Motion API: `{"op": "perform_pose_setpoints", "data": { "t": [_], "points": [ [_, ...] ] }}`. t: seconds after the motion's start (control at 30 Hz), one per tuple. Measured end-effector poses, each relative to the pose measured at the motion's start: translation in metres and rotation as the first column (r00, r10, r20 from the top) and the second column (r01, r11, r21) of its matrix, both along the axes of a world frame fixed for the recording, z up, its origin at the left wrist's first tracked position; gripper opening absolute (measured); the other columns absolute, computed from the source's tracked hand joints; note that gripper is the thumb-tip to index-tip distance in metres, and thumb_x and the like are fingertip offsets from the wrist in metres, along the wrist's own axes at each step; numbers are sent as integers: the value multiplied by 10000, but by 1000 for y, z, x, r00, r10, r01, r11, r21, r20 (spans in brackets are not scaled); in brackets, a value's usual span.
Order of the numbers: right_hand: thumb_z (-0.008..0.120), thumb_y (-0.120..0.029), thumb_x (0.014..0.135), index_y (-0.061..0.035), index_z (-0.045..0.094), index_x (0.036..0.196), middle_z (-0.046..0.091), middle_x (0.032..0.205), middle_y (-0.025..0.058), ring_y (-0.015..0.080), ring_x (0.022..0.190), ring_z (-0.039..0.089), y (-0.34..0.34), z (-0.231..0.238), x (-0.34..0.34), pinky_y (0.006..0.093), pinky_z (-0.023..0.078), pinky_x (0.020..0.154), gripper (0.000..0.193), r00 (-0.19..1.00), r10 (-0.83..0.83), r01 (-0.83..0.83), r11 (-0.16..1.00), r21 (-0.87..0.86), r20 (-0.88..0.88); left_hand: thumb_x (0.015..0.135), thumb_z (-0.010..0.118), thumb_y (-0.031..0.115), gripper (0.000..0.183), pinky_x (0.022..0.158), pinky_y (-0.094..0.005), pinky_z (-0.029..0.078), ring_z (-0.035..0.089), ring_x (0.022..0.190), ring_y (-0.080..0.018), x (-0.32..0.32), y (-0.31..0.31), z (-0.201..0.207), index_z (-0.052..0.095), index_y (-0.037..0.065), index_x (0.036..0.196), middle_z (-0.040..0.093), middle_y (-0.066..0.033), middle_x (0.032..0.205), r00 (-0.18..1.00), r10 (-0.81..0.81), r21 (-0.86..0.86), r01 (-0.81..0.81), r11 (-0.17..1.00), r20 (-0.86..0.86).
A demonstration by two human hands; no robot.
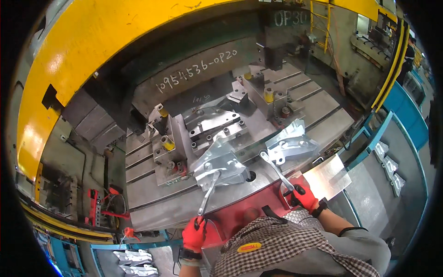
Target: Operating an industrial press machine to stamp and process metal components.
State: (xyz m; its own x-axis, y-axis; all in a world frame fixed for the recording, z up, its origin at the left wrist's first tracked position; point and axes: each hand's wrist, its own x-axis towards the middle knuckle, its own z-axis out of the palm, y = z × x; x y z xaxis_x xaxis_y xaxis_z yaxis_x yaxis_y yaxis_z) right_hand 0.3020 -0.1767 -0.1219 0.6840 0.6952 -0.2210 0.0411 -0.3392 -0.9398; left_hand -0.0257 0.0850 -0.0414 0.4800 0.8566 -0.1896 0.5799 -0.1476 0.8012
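My left hand (194, 234), in a red glove, is closed round a long, slim steel hand tool (208, 196). The tool's rounded far end meets a shiny stamped sheet-metal part (221, 161) at the front of the press die (214, 124). To the right, my red-gloved right hand (303, 197) grips a similar steel hand tool (278, 171). Its tip lies at the left edge of a second stamped metal part (291, 144), over the right front of the press bed. Whether either tool clamps its part cannot be made out.
The slotted press bed (318, 99) carries guide posts with yellow collars (269, 94). A yellow press frame (69, 69) arches overhead. Blue-framed bins stand on both sides, with stamped parts (390, 167) at right and more parts (136, 263) at lower left. A person (407, 57) stands far right.
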Motion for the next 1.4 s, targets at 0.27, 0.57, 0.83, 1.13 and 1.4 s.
{"op": "perform_pose_setpoints", "data": {
  "t": [0.27, 0.57, 0.83, 1.13, 1.4],
  "points": [
    [463, -366, 944, -13, 595, 935, 585, 655, 60, 121, 537, 533, -27, 39, -16, 252, 431, 498, 377, 929, -67, 156, 963, 219, -364, 945, 448, 376, 335, 381, -229, 279, 334, 399, -65, -13, -14, -28, 605, 81, 971, 365, 49, 506, 918, -52, -537, 275, 798, 393],
    [427, -382, 945, -43, 634, 963, 496, 630, 15, 102, 505, 469, -60, 62, -3, 250, 386, 441, 398, 952, -192, 179, 981, -74, -238, 964, 361, 427, 468, 358, -260, 308, 350, 360, -107, -33, -18, -58, 601, 31, 1029, 353, 34, 462, 918, -193, -150, 258, 954, 347],
    [449, -461, 928, -132, 477, 802, 417, 602, -12, 91, 464, 380, 45, 65, 13, 236, 327, 423, 353, 823, 137, 26, 961, 277, -551, 967, 382, 339, 398, 343, -277, 350, 445, 382, -132, -33, -25, -62, 563, -8, 1043, 494, -26, 521, 907, 180, -442, 8, 897, 380],
    [406, -441, 937, -85, 485, 1226, 568, 942, 103, 197, 827, 540, 248, 5, 87, 321, 439, 741, 465, 947, 309, -300, 949, 102, -87, 953, 432, 340, 346, 422, -268, 404, 498, 448, -123, -35, -24, -63, 623, 74, 1064, 538, -36, 574, 946, 88, -490, 81, 868, 312],
    [523, -507, 855, -68, 584, 1084, 597, 1019, 124, 222, 906, 552, 294, 12, 90, 329, 410, 790, 499, 909, 70, -44, 996, 72, -411, 961, 399, 319, 323, 424, -264, 394, 515, 477, -127, -40, -18, -76, 584, 79, 1074, 538, -21, 602, 953, -149, -240, 214, 947, 264]
  ]
}}
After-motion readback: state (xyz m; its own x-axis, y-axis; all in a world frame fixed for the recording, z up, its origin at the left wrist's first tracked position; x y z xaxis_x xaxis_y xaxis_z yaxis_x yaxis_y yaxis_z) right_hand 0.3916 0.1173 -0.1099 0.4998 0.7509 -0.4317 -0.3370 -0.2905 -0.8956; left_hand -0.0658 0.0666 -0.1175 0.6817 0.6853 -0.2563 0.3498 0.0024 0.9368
